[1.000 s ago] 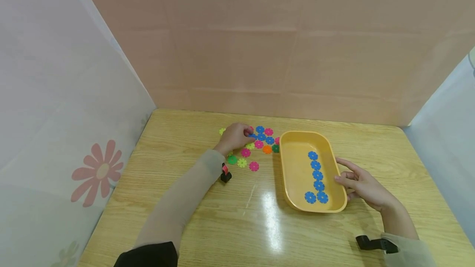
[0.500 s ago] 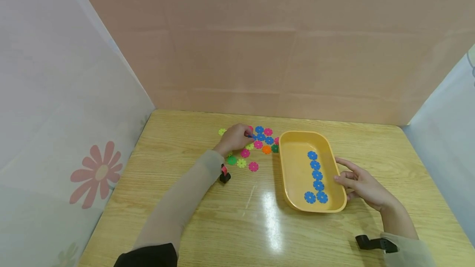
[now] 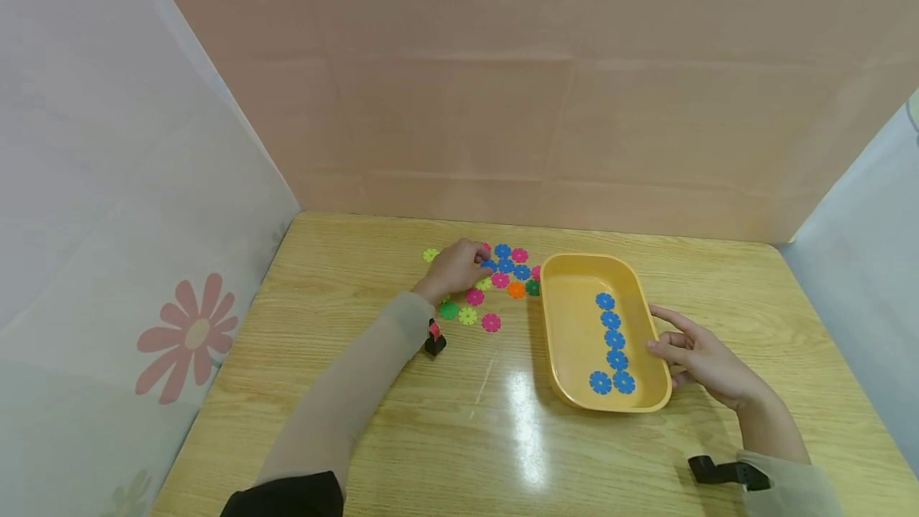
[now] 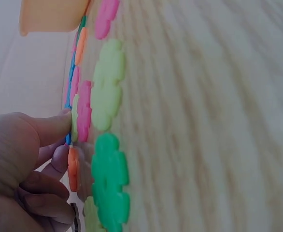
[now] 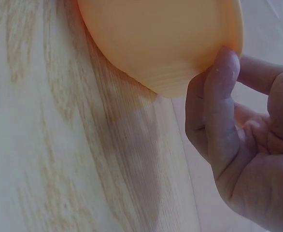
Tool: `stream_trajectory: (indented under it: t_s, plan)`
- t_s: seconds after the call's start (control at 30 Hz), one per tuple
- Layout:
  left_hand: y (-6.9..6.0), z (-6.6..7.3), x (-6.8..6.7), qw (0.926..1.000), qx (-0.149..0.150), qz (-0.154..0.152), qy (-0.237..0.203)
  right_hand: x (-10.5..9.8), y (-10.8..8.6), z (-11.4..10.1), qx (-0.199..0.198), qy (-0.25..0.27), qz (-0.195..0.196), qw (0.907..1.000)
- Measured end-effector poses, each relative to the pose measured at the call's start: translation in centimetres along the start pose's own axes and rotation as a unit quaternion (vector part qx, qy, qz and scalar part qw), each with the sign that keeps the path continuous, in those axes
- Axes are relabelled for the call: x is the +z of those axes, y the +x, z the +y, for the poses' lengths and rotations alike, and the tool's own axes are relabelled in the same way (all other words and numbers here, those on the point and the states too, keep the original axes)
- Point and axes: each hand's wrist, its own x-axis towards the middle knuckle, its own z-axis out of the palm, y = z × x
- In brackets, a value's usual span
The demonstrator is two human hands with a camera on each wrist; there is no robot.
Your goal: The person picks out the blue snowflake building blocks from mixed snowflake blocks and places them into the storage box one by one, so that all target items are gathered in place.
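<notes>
My left hand (image 3: 457, 268) is over a spread of flower-shaped plastic discs, its thumb and fingertips pinching a blue flower disc (image 3: 488, 266). In the left wrist view the thumb and a finger meet at the thin blue edge, and the other fingers curl below. More blue discs (image 3: 522, 271) lie just right of the fingertips. With thumb at the rim and fingers outside the wall, my right hand (image 3: 707, 357) grips the yellow tray (image 3: 570, 325) by its right side. Inside the tray, several blue flower discs (image 3: 615, 340) form a line, with one beside its near end.
Around the left hand lie pink (image 3: 491, 322), orange (image 3: 517, 290), light green (image 3: 467, 315) and green discs (image 3: 448, 309). A dark green disc (image 3: 533, 287) is close to the tray's left wall. The wooden table (image 3: 431, 437) meets a covered wall (image 3: 459, 142) at the back.
The blue disc at the left fingertips looked tilted half a second ago and appears flatter now. The right hand and the tray have stayed in place.
</notes>
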Motion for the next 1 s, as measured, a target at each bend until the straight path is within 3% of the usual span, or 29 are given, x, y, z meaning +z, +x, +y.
stream_trajectory:
  t_s: [0.53, 1.0]
  plan:
    - [-0.31, -0.09, -0.19, 0.9997, 0.021, 0.01, 0.005, 0.06, 0.1, -0.24, 0.0, -0.003, -0.001, 1.0]
    - [-0.55, -0.47, -0.19, 0.9953, 0.039, 0.033, -0.083, 0.03, 0.02, -0.11, 0.005, -0.002, -0.003, 1.0]
